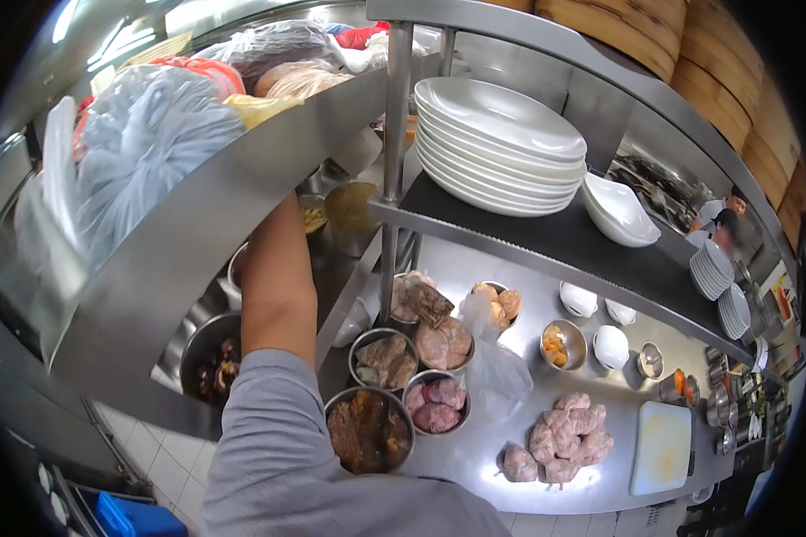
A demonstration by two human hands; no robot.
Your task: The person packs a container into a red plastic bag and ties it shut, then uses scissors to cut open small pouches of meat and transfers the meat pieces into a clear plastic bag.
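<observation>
My left forearm [282,286], in a grey sleeve [273,407], reaches up and away beneath the upper steel shelf [215,192]. The shelf edge hides the hand, so its fingers and anything in them cannot be seen. Near the wrist are a container of pale chopped food [313,217] and a yellowish tub [351,210]. Left of the forearm stands a steel pot [208,353] with dark pieces inside. To its right, a steel bowl of dark brown food [367,431] stands beside bowls of pale meat [385,360] and pinkish meat [437,403]. My right hand is out of view.
Raw meat pieces [569,434] lie piled on the steel counter [501,452] near a white cutting board [661,447]. White plates [501,148] are stacked on the raised shelf. Plastic bags [152,143] fill the upper shelf. A person [721,219] is at the far right.
</observation>
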